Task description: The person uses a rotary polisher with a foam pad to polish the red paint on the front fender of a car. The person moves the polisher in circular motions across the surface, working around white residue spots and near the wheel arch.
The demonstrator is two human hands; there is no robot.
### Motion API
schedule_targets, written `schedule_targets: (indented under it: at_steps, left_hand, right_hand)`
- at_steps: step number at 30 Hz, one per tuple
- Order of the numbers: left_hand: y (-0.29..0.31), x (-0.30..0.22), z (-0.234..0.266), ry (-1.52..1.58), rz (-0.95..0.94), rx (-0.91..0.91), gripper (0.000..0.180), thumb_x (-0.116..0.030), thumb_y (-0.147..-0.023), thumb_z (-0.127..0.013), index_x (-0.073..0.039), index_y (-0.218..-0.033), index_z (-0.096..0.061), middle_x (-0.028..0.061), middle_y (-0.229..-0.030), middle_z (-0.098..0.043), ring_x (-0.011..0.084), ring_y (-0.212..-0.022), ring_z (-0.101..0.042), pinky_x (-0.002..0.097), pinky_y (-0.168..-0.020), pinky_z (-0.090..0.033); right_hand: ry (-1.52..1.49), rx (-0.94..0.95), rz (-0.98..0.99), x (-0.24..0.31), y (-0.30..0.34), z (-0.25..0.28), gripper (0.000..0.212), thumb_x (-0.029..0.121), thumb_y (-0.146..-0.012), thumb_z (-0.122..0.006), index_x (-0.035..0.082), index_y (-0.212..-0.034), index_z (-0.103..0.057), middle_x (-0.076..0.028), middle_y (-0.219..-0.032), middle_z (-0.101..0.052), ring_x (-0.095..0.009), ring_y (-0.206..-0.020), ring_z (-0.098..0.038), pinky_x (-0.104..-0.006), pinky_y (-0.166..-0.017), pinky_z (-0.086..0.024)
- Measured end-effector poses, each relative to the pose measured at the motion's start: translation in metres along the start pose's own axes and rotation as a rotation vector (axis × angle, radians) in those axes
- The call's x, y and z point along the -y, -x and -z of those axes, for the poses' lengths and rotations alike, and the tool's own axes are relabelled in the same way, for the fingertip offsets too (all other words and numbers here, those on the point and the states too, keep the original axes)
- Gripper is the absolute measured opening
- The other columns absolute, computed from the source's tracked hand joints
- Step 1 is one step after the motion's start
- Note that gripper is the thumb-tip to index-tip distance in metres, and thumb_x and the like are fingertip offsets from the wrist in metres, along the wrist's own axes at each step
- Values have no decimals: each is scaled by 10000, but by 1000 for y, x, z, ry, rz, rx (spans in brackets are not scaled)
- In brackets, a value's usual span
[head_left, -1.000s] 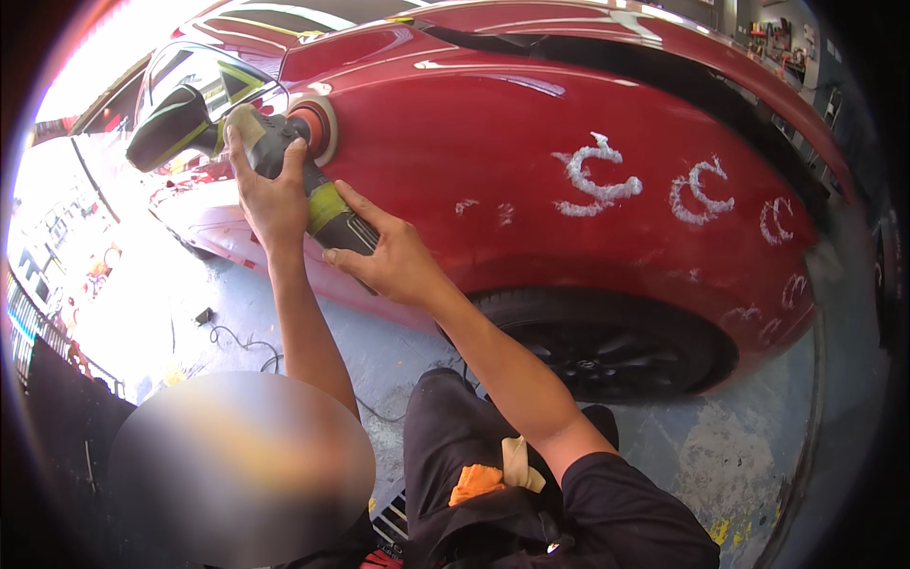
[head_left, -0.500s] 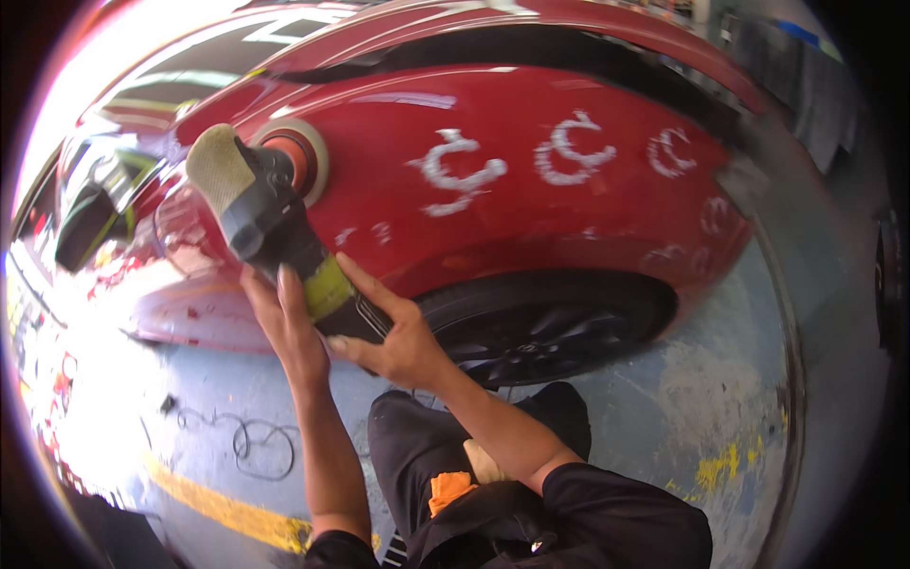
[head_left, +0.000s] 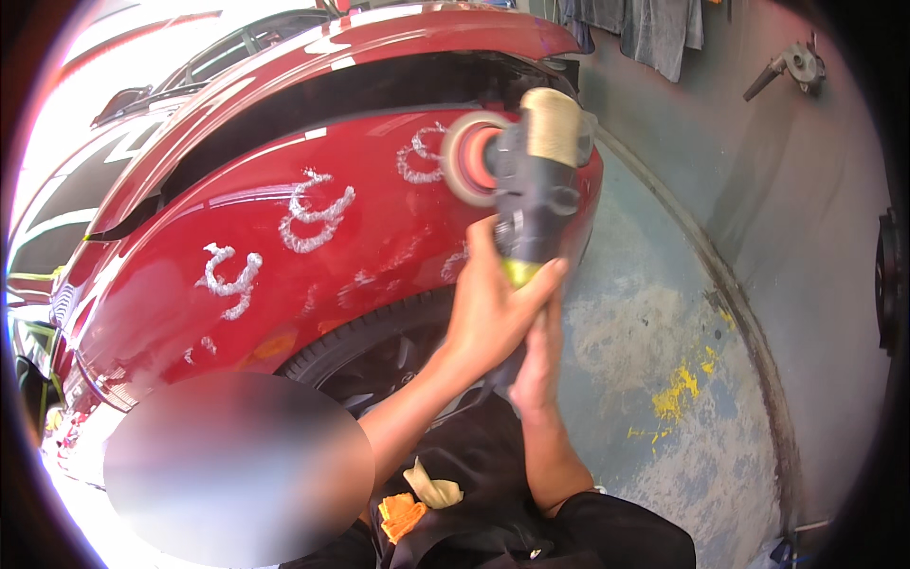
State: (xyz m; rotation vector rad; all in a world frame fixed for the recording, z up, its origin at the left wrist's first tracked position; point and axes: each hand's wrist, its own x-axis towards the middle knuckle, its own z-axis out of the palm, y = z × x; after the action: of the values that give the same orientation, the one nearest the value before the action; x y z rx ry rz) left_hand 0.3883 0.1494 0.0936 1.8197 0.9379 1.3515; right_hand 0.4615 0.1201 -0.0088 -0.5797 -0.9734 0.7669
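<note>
Both my hands are wrapped around a dark power polisher [head_left: 536, 194] with a yellow-green band and a tan cover on its head. My left hand [head_left: 493, 308] grips its body around the band. Just beside it, my right hand [head_left: 540, 365] holds the lower part of the handle. The round polishing pad [head_left: 466, 159], with a red-orange backing, faces the right end of a red car fender [head_left: 256, 209]; whether it touches the paint I cannot tell. White curls of compound [head_left: 320, 213] mark the fender, and the pad partly covers one of them.
Below the fender is a black wheel [head_left: 379, 351]. Orange cloth [head_left: 402, 517] and beige cloth [head_left: 434, 486] lie at my lap. Grey cloths [head_left: 659, 33] and a blower-like tool [head_left: 801, 68] hang on the right wall. A blurred patch hides the lower left.
The polisher has swung from the fender's left end to its right end, held in both hands. My view has turned right, bringing the wall into sight.
</note>
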Motion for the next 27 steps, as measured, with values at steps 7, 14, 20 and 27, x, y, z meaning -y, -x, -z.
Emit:
schedule_targets:
  at_steps: [7,14,20,27]
  left_hand:
    - [-45,34,-38,-110,-44,15,784,-412,-967,-802,119,-1387,-407,321,-1091,-712,400,-1020,-750,479,-886,-582]
    - [-4,14,17,-81,-8,-93,785,-403,-962,-813,103,-1406,-409,306,-1103,-719,380,-1029,-752,468,-905,-583]
    - [33,-5,90,40,-12,-318,711,-306,-945,-821,61,-1399,-416,251,-1112,-717,292,-995,-745,425,-858,-591]
    - [90,-12,173,77,-113,-711,368,-264,-1062,-692,-52,-1339,-577,49,-1098,-651,100,-922,-630,282,-789,-529]
  right_hand:
    - [-210,-36,-36,-20,-41,24,694,413,-1157,-454,2,-1689,-282,-165,-1624,-452,-238,-1467,-489,-393,-1199,-410]
    - [-122,69,-34,-6,-6,-20,732,421,-1149,-467,-19,-1694,-257,-169,-1645,-439,-257,-1484,-475,-401,-1237,-354]
    - [-95,318,-57,4,13,-82,806,406,-1138,-555,-25,-1715,-192,-187,-1708,-377,-251,-1556,-391,-391,-1271,-311]
    - [12,684,-49,16,32,-164,826,407,-1087,-620,6,-1707,-249,-331,-1601,-498,-390,-1499,-514,-406,-1204,-415]
